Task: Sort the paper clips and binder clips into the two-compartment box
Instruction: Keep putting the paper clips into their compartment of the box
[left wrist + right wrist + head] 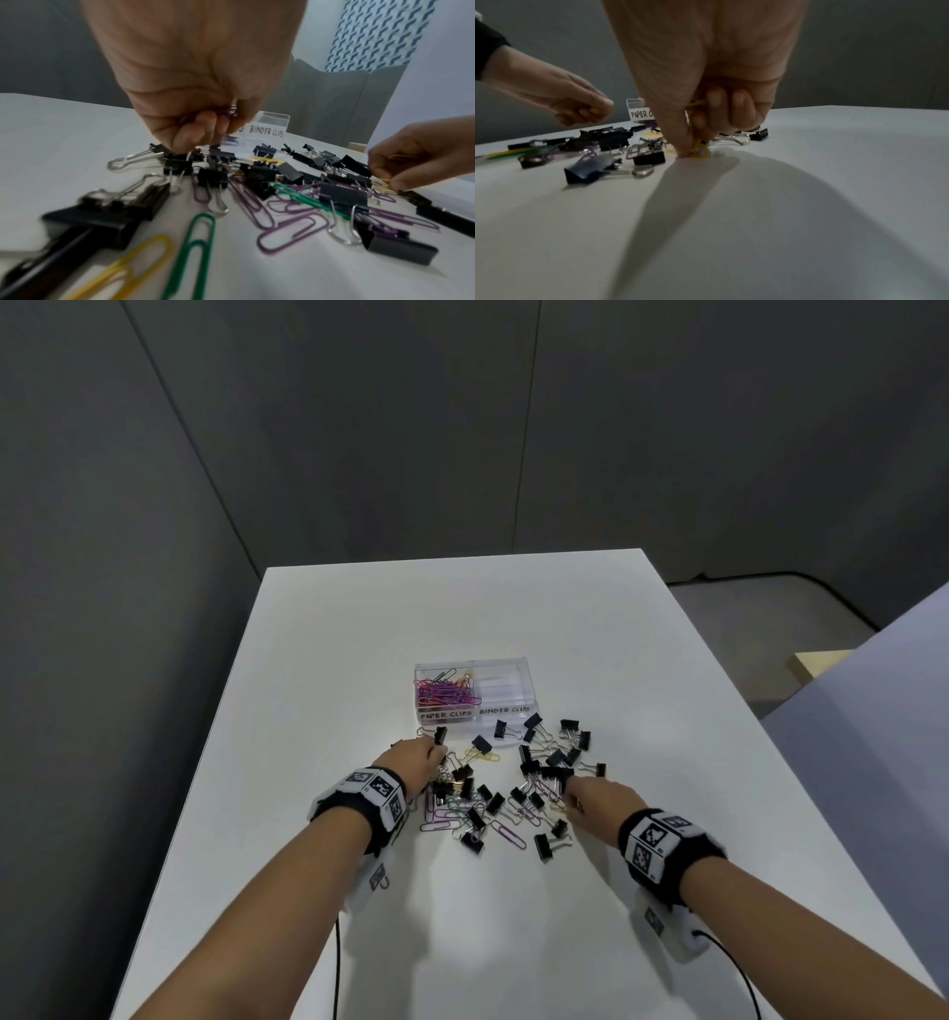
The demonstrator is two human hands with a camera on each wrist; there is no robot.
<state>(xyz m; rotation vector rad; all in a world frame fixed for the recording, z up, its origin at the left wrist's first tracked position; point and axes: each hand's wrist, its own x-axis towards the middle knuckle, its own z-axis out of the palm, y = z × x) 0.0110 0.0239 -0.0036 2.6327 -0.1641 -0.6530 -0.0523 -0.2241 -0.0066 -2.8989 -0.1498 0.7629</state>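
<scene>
Paper clips (442, 693) in pink and purple fill the left compartment of the clear box (471, 691), whose long axis runs left to right across the white surface (513, 618); the right compartment, labelled for binder clips, holds none that I can see. Black binder clips (552, 757) and loose coloured clips lie scattered just in front of it, pointing every way. The left hand (413, 762) and right hand (598, 801) both reach into the pile.

From the left wrist, the curled fingers (203, 125) hold purple paper clips (230, 111).

From the right wrist, the fingers (731, 109) curl round a yellow paper clip (695, 103), while thumb and forefinger press down on another yellow clip (700, 153) on the surface.
</scene>
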